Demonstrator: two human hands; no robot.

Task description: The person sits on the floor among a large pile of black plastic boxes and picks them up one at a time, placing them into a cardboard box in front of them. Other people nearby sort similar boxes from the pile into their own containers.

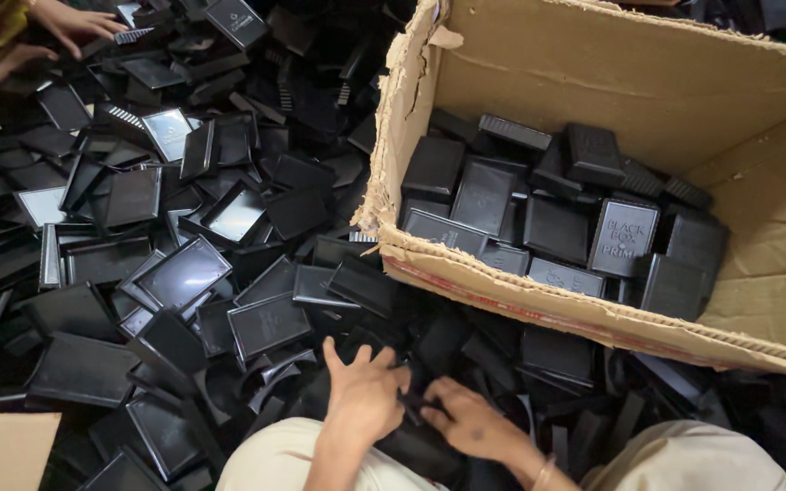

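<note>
Both my hands are low in the head view, pressed together over a black plastic box part (416, 400) in the heap on the floor. My left hand (363, 393) lies on top of it with fingers curled over its edge. My right hand (470, 423) grips it from the right side. Much of the part is hidden under my fingers. Around them lie several loose black rectangular trays and lids (184, 273). Just beyond my hands stands a torn cardboard box (502, 273) holding several closed black plastic cases (625, 236).
The heap of black lids and trays covers the floor to the left and far side. Another person's hands (70, 27) work at the top left corner. A flat piece of cardboard (2, 450) lies at the bottom left. My knees (275, 464) frame the bottom edge.
</note>
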